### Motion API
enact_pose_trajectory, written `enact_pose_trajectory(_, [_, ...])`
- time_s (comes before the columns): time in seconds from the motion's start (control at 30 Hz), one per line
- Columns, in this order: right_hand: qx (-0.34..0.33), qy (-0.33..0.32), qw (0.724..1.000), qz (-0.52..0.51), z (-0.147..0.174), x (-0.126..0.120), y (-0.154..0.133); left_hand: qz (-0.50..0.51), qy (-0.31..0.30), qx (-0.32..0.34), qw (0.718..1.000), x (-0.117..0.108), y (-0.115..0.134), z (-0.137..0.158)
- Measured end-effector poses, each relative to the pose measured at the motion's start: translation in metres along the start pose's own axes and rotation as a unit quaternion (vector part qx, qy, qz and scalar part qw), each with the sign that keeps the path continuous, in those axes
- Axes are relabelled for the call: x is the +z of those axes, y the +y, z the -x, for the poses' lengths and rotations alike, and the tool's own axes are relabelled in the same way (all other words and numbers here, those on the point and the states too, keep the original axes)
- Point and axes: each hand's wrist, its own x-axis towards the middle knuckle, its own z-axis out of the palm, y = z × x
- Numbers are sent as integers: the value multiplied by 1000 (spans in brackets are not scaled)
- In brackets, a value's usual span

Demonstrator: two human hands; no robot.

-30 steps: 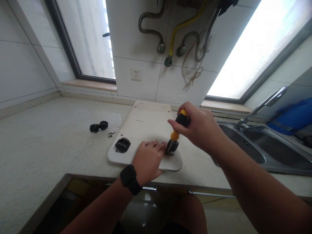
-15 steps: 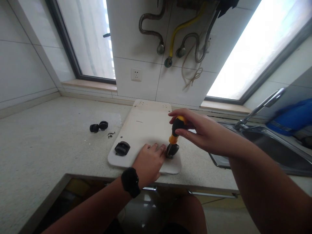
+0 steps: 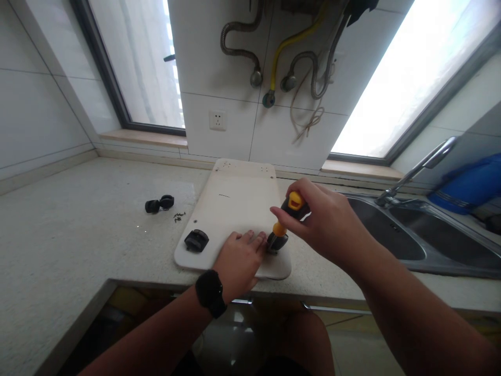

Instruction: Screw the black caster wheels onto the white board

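Note:
A white board (image 3: 238, 201) with rounded corners lies on the counter. One black caster wheel (image 3: 197, 240) stands at its near left corner, another black caster (image 3: 278, 241) at its near right corner. My right hand (image 3: 321, 222) is wrapped round a yellow and black screwdriver (image 3: 294, 204), whose shaft points down at the base of the right caster. My left hand (image 3: 240, 261) rests on the board with fingers stretched out, fingertips beside that same caster. Whether they touch it I cannot tell. The screwdriver's tip is hard to make out.
Two loose black casters (image 3: 159, 203) and a small pile of screws (image 3: 179, 216) lie on the counter (image 3: 97, 224) left of the board. A steel sink (image 3: 420, 261) with a faucet (image 3: 418, 169) is at the right. Pipes (image 3: 276, 68) hang on the tiled wall behind.
My right hand has turned and tipped the screwdriver's handle to the right, with its top now facing me more. My left hand has stayed in place on the board.

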Motion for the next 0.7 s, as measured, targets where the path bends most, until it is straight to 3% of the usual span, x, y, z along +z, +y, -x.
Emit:
enact_pose_trajectory(0.1, [-25, -46, 995, -84, 8, -7, 5, 5, 5, -5, 1000, -2, 0, -1])
enact_pose_trajectory(0.23, [-60, -133, 958, -247, 12, -13, 10, 4, 15, -9, 1000, -4, 0, -2])
enact_pose_trajectory(0.3, [-30, -119, 958, -259, 11, -10, 9, 2, 18, -5, 1000, -4, -1, -3])
enact_pose_trajectory(0.4, [29, -43, 979, -197, 11, 2, 5, -2, 23, 1, 1000, -3, 0, -2])
enact_pose_trajectory(0.53, [42, 49, 992, -112, 12, 14, 1, -11, 20, -2, 1000, -3, 1, 0])
enact_pose_trajectory(0.7, [50, 37, 994, -92, 10, 12, -4, -11, 21, -10, 1000, -5, 3, 1])
